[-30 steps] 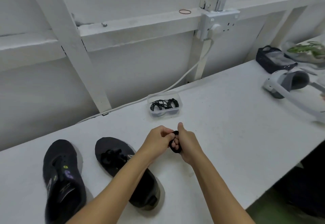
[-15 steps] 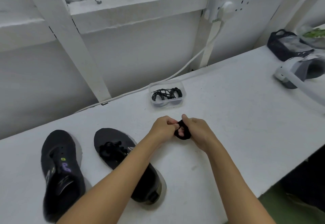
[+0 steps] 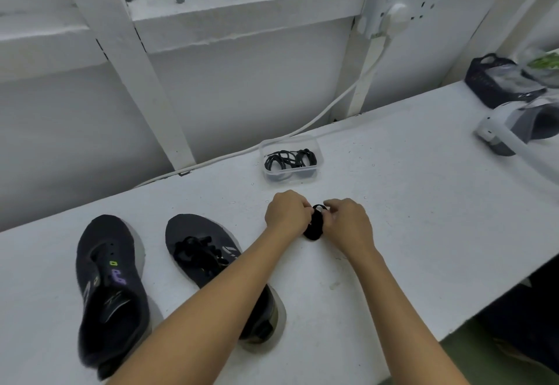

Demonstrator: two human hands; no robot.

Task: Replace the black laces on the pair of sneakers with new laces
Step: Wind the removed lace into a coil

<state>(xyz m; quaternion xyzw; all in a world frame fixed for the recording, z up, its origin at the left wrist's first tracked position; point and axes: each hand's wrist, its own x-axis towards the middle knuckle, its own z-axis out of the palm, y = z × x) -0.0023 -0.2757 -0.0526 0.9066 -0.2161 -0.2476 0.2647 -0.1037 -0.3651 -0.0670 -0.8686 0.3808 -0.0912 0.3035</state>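
clear tub (image 3: 291, 169) at 12 o'clock: black laces (image 3: 290, 159) | left hand (image 3: 286, 213), right hand (image 3: 348, 221): both pinching lace bundle (image 3: 314, 227)

We have one view only, from a wide-angle camera worn on the head, looking forward and down along both forearms. The worktop (image 3: 423, 203) fills the lower frame, close below us, with the white wall beyond the grip. Straight lines bow toward the frame's edges. No second view shares anything with it.
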